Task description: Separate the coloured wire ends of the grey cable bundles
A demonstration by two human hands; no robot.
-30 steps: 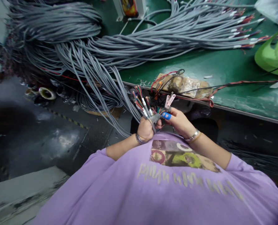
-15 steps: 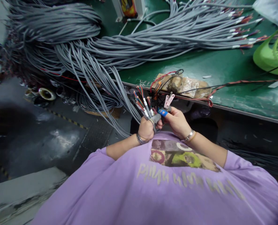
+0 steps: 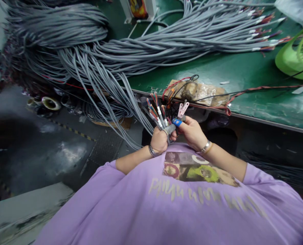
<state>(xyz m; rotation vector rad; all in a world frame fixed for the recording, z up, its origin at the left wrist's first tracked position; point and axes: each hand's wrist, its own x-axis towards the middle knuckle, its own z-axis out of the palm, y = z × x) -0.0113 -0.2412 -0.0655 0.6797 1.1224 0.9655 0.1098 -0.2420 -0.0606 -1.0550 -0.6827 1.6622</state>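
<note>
My left hand (image 3: 159,140) is closed around a few grey cables (image 3: 161,119), whose stripped ends fan upward with thin coloured wires (image 3: 155,100) and white bands. A grey sleeve-like piece (image 3: 169,129) runs from this hand toward the right one; it looks like a wrap on my left thumb. My right hand (image 3: 194,133), with blue tape (image 3: 177,122) round its thumb, pinches close beside the wires. What lies between its fingertips is hidden. Just above the right hand stands a pink clothes peg (image 3: 183,109) at the bench edge.
Long bundles of grey cable (image 3: 151,51) lie across the green bench (image 3: 258,102) and hang over its left edge. A taped brown block (image 3: 199,92) with red and black wires sits at the front edge. A green plastic basket (image 3: 294,56) stands at right. Tape rolls (image 3: 50,103) lie lower left.
Both hands keep nearly the same grip and place. The whole view has shifted very slightly; no thing has visibly been taken or let go.
</note>
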